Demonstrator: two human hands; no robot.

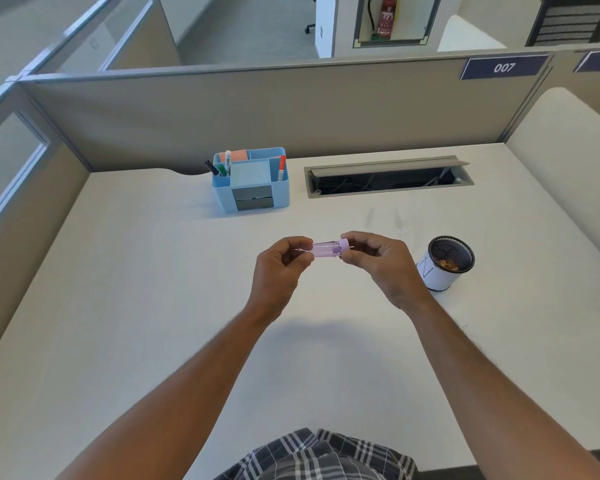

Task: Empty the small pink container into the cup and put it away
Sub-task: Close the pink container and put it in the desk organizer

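A small see-through pink container [323,250] lies sideways in the air above the middle of the white desk [153,306]. My left hand [280,266] pinches its left end. My right hand [378,261] grips its pink cap [343,244] at the right end. The cap sits on the container. To the right stands a black mesh cup [444,263] with a white paper wrap; some brownish small items lie inside it. The cup is apart from my right hand, just beyond the wrist.
A light blue desk organiser [252,181] with markers and note paper stands at the back centre. An open cable tray [388,176] is sunk into the desk at the back right. Grey partition walls [257,109] enclose the desk on the far and left sides.
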